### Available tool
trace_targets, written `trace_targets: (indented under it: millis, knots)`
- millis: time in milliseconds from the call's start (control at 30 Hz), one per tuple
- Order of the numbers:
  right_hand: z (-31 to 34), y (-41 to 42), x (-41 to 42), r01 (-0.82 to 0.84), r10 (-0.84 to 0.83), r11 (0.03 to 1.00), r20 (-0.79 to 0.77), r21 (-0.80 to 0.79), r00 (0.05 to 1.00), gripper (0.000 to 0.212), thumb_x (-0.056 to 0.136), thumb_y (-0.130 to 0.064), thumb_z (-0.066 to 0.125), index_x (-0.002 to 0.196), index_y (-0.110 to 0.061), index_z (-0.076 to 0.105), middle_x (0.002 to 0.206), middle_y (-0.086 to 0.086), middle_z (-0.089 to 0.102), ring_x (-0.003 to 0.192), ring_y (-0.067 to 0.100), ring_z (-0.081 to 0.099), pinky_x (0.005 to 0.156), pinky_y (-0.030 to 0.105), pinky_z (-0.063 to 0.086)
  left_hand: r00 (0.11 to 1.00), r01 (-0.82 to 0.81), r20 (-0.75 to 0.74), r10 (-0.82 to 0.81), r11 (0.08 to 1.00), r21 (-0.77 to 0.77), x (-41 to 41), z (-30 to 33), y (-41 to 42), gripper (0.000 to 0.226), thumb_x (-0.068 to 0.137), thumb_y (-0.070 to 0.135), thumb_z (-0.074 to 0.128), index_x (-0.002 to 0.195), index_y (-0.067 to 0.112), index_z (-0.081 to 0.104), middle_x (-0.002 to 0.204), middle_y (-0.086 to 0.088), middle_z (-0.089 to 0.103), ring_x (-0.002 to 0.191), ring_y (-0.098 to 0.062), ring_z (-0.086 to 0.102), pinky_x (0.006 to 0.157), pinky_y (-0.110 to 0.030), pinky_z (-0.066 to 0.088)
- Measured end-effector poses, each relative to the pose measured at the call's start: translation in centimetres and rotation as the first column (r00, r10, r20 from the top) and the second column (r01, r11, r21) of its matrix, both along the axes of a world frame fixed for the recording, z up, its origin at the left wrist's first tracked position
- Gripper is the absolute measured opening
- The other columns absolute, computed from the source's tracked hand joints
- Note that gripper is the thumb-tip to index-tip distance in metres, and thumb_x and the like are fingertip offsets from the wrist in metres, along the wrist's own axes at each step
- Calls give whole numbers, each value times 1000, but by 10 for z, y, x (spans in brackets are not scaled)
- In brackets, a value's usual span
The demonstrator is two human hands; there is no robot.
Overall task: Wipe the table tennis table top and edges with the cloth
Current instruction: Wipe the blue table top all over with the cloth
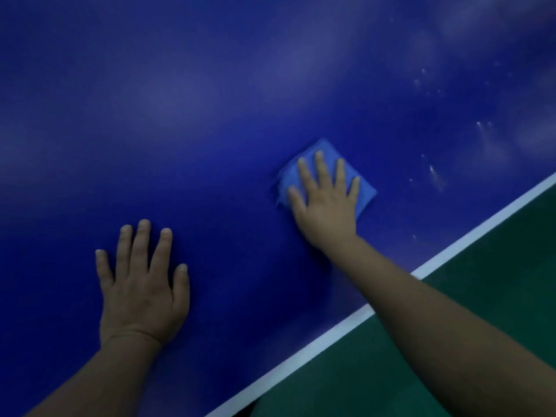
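Head view, looking down on the blue table [210, 115]. The right hand [326, 203] lies flat on the folded blue cloth [365, 192], a little right of frame centre, fingers straight and slightly spread, palm pressing the cloth onto the top; no finger curls round it. The left hand [143, 284] rests in the lower left of the frame, fingers likewise straight and spread, flat on the bare surface and holding nothing (it appears to serve as a brace). The two hands are well apart, and only the right touches the cloth.

The white edge line [331, 329] runs diagonally from the bottom centre to the right margin, with green floor [496, 266] beyond it at lower right. The right forearm crosses this line.

The relation governing the next stroke: pale specks [433, 173] lie right and upper right of the cloth, between it and the right margin, near the white line. They are on the side away from the left hand, so the right hand is the nearer one. A stroke towards the right of the frame, roughly along the edge line, would probably reach them. The broad upper left of the top shows faint cloudy patches; whether these are residue or reflections cannot be told.
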State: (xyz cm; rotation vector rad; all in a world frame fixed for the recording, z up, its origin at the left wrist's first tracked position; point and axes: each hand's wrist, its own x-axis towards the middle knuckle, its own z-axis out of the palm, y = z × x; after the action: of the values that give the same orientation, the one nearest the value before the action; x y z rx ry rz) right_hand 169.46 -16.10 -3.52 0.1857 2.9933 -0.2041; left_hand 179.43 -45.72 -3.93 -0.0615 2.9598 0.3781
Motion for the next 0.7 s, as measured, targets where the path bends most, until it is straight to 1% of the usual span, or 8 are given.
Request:
trace_targets:
  millis: [67, 100, 233, 367, 433, 500, 600, 700]
  knots:
    - [0, 19, 40, -105, 104, 994, 42, 24, 994, 66, 98, -66, 19, 159, -40, 23, 169, -8, 10, 156, 30, 2, 121, 60, -1, 1000, -1, -17, 1, 1000, 4, 0, 1, 0, 71, 96, 51, 24, 155, 14, 34, 167, -11, 17, 156, -25, 0, 123, -52, -9]
    - [2, 42, 46, -59, 57, 998, 62, 30, 996, 68, 96, -67, 17, 158, -40, 22, 169, -8, 10, 156, 30, 2, 122, 59, 0, 1000, 0, -18, 0, 1000, 6, 1, 1, 1, 71, 96, 51, 24, 155, 14, 34, 167, -11, 17, 156, -25, 0, 123, -53, -8]
    - [12, 148, 43, 348, -355, 934, 101, 82, 929, 74, 92, -69, 11, 160, -39, 11, 170, -6, 1, 156, 27, -3, 122, 60, 0, 1000, 1, -14, -1, 1000, 3, 1, 0, 1, 72, 95, 53, 24, 156, 15, 32, 167, -10, 15, 156, -25, -1, 124, -55, -7]
    - [9, 135, 43, 510, -511, 860, 66, 27, 857, 66, 100, -63, 16, 161, -38, 8, 170, -5, -3, 155, 28, -7, 121, 63, -3, 1000, 10, -18, -10, 1000, -3, 1, 0, 0, 72, 95, 54, 24, 157, 18, 29, 167, -11, 15, 156, -26, 0, 123, -57, -5]
    - [6, 91, 54, 403, -405, 914, 77, 37, 911, 63, 102, -61, 18, 161, -39, 8, 170, -7, -5, 155, 29, -8, 121, 61, -6, 1000, 19, -21, -19, 1000, 7, 1, 1, 0, 70, 95, 55, 24, 158, 24, 26, 167, -12, 14, 156, -27, -1, 123, -58, -5]
    - [4, 48, 81, 131, -133, 990, 63, 45, 989, 63, 101, -63, 15, 159, -41, 7, 168, -11, -6, 155, 28, -10, 120, 54, -15, 999, 24, -24, -24, 1000, 10, 2, 1, 1, 68, 95, 56, 22, 157, 29, 28, 167, -12, 13, 156, -27, -2, 123, -58, -6]
    - [7, 47, 107, -200, 196, 979, 116, 24, 974, 66, 97, -69, 7, 158, -44, 7, 167, -13, -6, 156, 24, -11, 122, 52, -14, 999, 20, -27, -20, 1000, 14, 2, 2, 1, 67, 96, 58, 20, 156, 31, 30, 167, -11, 12, 156, -27, -3, 123, -57, -7]
    - [8, 104, 84, -58, 51, 996, 101, 71, 994, 69, 96, -70, 11, 159, -42, 12, 169, -10, 0, 156, 25, -6, 123, 54, -7, 1000, 13, -29, -13, 1000, 10, 1, 1, 1, 68, 96, 60, 17, 157, 32, 29, 167, -11, 11, 156, -27, -3, 123, -56, -8]
